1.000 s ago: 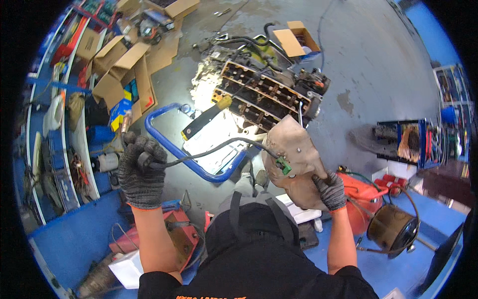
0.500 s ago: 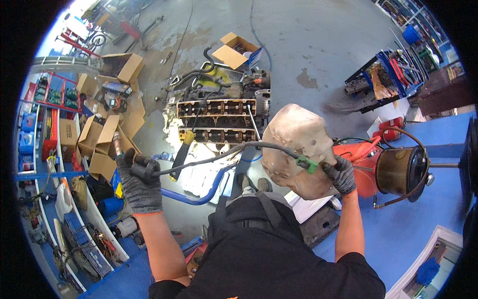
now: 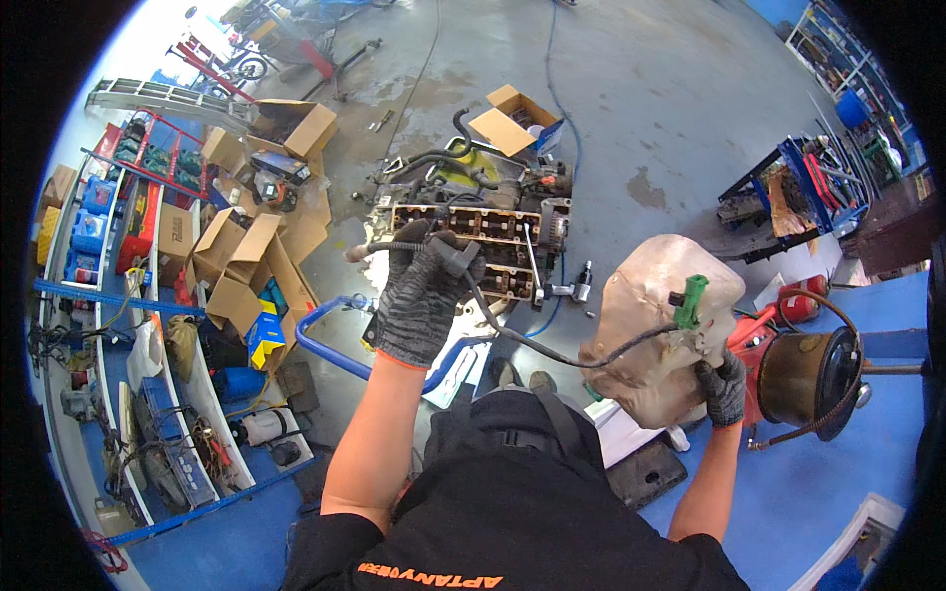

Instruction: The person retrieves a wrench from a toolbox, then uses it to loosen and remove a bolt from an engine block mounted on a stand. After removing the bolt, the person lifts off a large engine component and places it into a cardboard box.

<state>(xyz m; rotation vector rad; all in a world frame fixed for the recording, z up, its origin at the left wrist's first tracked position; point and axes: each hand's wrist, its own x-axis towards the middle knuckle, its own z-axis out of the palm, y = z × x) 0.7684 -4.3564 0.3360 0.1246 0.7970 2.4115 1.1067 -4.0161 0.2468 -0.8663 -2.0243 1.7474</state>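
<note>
My left hand, in a grey-black knit glove, is closed around a black fitting on a dark hose, in front of an engine. A ribbed end of the hose sticks out left of the glove. From there the hose sags rightward to a green fitting on a cloudy, translucent plastic tank. The tank is held up at the right, its surface dented and stained. My right hand, gloved too, grips the tank's lower right edge; some fingers are hidden behind it.
A blue tubular bar curves below my left hand. A power tool stands right of the engine. Open cardboard boxes and loaded shelves line the left. A red machine with a brown drum is close on the right.
My left hand has moved right and upward with the hose, closer to the tank, so the hose now sags. The tank has turned and shifted right. The whole view has swung slightly.
</note>
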